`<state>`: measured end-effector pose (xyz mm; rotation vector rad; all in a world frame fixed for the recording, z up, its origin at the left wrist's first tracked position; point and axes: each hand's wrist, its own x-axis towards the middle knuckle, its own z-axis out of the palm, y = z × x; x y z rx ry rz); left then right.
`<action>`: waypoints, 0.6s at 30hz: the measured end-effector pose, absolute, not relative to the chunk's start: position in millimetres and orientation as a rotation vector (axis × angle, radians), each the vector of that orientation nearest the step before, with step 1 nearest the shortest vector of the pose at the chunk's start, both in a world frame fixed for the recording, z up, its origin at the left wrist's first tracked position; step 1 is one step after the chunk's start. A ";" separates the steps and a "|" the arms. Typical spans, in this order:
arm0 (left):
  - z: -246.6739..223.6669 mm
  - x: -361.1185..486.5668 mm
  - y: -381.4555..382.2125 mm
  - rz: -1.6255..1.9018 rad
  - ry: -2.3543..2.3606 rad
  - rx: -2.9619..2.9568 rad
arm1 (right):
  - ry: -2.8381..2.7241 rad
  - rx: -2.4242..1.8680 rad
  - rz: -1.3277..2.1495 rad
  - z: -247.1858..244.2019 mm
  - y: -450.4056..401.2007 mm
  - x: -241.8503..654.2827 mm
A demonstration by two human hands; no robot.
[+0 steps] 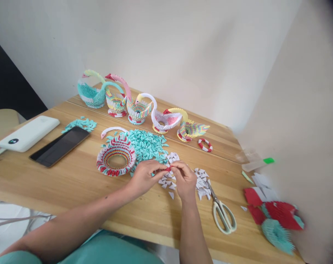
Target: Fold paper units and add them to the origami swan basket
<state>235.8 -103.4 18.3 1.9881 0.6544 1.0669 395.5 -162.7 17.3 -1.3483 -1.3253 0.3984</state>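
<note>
Between the fingertips of my left hand [146, 176] and my right hand [186, 179] is a small red folded paper piece [168, 169]. Both hands pinch it above a scatter of white folded paper triangles [166, 180]. A heap of teal paper triangles [148, 145] lies just beyond my left hand. To the left of that hand sits a round paper bowl [102, 161] built of red, white, teal and yellow pieces. A curved white paper swan neck [114, 129] rests behind the bowl.
Several finished paper swans [166, 123] line the back of the wooden table. Scissors [224, 216] lie at the right beside more white triangles [201, 181]. A phone [60, 146] and a white power bank [29, 132] are at the left. Red paper [253, 198] lies far right.
</note>
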 end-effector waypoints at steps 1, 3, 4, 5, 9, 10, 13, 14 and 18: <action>18.2 235.7 -103.5 1.078 0.649 1.998 | -1.324 -1.347 0.403 16.8 -162.8 395.9; 18.7 235.6 -103.9 1.094 0.642 2.004 | -1.328 -1.352 0.410 16.9 -163.0 396.0; 19.2 235.6 -104.1 1.100 0.641 2.001 | -1.331 -1.357 0.410 17.6 -163.1 395.7; 19.9 235.7 -104.3 1.104 0.643 1.995 | -1.335 -1.362 0.407 18.6 -163.2 395.0; 22.8 236.0 -104.9 1.082 0.692 1.965 | -1.392 -1.389 0.341 25.2 -163.7 389.3; 23.2 236.3 -105.0 1.069 0.712 1.958 | -1.417 -1.394 0.304 26.7 -163.8 387.3; 23.3 237.6 -104.8 1.017 0.746 1.927 | -1.465 -1.395 0.179 28.3 -164.0 381.0; 22.9 238.2 -104.5 0.993 0.744 1.916 | -1.464 -1.395 0.152 27.6 -163.9 379.2; 21.0 239.3 -103.0 0.946 0.707 1.936 | -1.426 -1.387 0.174 22.1 -162.1 374.9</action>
